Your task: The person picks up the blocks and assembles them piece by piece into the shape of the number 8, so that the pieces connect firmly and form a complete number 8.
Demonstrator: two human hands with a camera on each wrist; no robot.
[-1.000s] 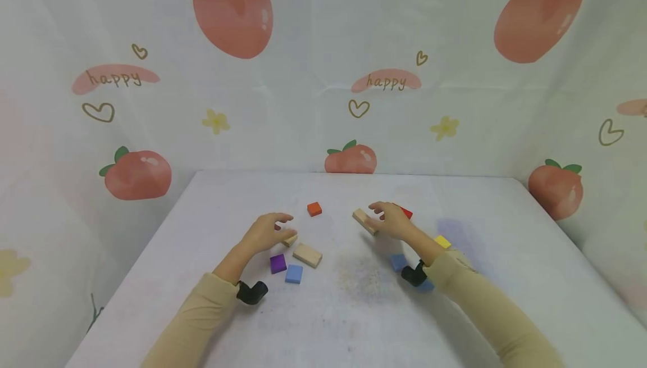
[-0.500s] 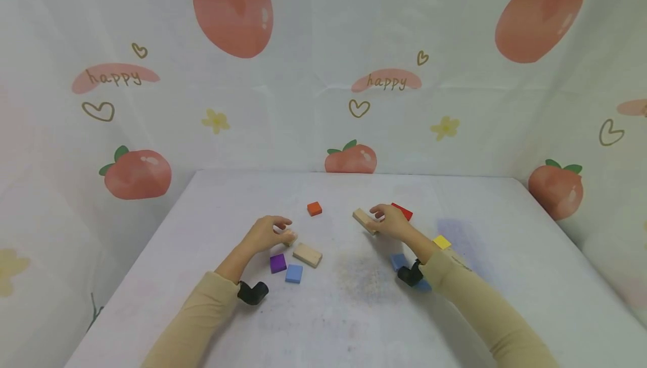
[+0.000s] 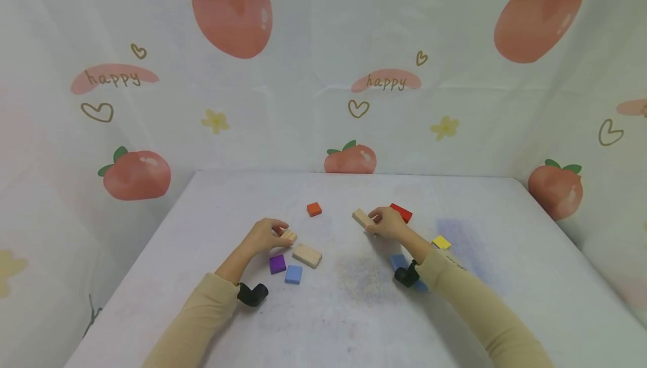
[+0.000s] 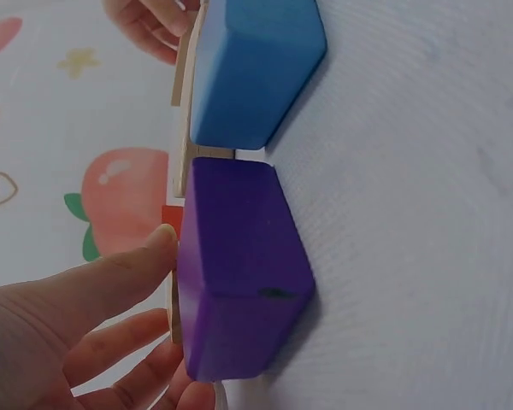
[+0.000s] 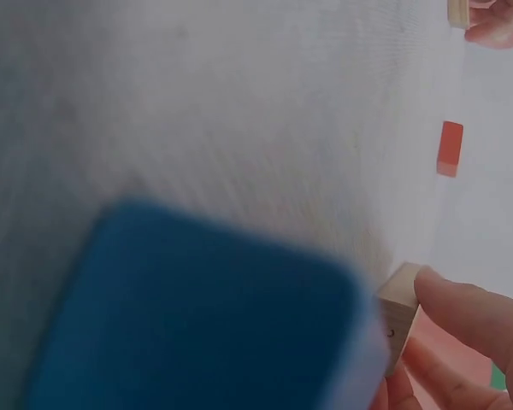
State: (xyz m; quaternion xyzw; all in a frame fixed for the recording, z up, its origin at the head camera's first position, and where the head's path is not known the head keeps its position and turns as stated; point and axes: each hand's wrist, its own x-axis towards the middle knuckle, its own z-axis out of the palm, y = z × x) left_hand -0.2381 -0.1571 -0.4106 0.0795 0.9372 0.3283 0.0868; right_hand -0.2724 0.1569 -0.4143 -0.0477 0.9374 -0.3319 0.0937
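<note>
Fabric (image 3: 313,31) printed with peaches and the word "happy" hangs behind the white table (image 3: 343,328). Beige sleeves (image 3: 477,300) stretch forward over it, the wrists angled inward. The right hand (image 3: 388,223) has its fingers closed round the near end of a long wooden block (image 3: 361,217). Beside a wide wooden block (image 3: 307,255), the left hand (image 3: 263,235) pinches a smaller wooden block (image 3: 289,235) between thumb and fingers, near little purple (image 3: 277,264) and blue (image 3: 294,274) squares.
</note>
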